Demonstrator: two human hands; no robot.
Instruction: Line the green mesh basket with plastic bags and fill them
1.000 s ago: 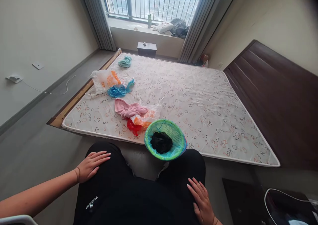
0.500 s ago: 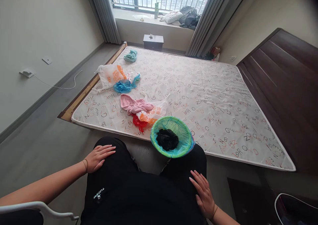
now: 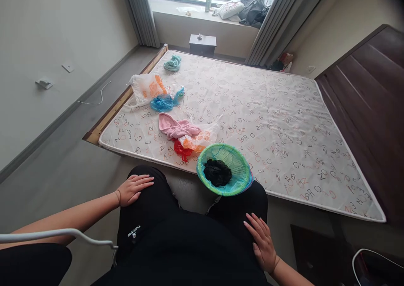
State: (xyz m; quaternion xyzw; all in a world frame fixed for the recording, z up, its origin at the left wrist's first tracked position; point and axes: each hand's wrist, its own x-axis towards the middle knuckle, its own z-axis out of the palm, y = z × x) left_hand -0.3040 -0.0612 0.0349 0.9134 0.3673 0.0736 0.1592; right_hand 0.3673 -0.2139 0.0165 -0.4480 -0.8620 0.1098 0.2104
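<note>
My left hand (image 3: 134,189) lies flat on my left thigh, fingers stretched out and holding nothing. On my right thigh rests my right hand (image 3: 261,243), its fingers spread. A green basket (image 3: 241,168) with a bluish liner stands tilted by my right knee at the mattress edge. Inside it is a crumpled black plastic bag (image 3: 217,172). Just behind the basket, on the mattress (image 3: 268,126), are a red plastic bag (image 3: 182,151), a white and orange plastic bag (image 3: 205,138) and a pink cloth (image 3: 178,128). Neither hand touches any of these.
Farther back on the mattress lie a blue plastic bag (image 3: 162,103), another white and orange bag (image 3: 147,88) and a teal cloth (image 3: 173,63). A small nightstand (image 3: 203,42) stands below the window. The dark headboard (image 3: 362,84) rises at right. A white metal bar (image 3: 63,233) is at lower left.
The view has shifted slightly, so everything appears a little farther right. Both hands stay on my thighs, and the basket and bags keep their places.
</note>
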